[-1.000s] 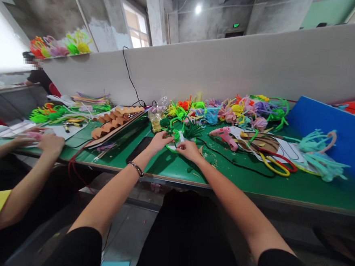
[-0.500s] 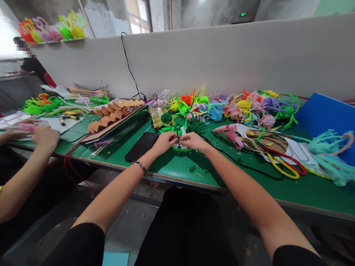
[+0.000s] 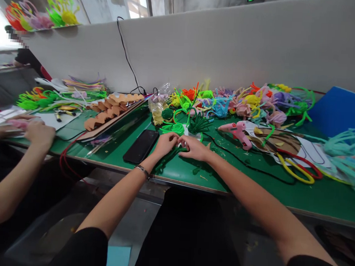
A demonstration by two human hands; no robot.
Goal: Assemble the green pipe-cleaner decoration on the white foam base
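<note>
My left hand is closed in a pinch on a dark green pipe cleaner, part of which shows under the fingers. My right hand meets it fingertip to fingertip, its fingers curled around the same piece; the exact grip is hidden. Just behind my hands lie a bright green pipe cleaner bundle and a dark green tuft with thin upright strands. A black phone lies beside my left hand.
Right of my hands lie a pink glue gun and scissors with red and yellow handles. Colourful pipe cleaner bundles line the partition. Brown scalloped pieces are stacked left. A co-worker's hands hold something pink at far left.
My hands have come slightly apart from the green bundle behind them. The dark green strand that stood upright between my fingers now lies low beneath them. The view has tilted down a little.
</note>
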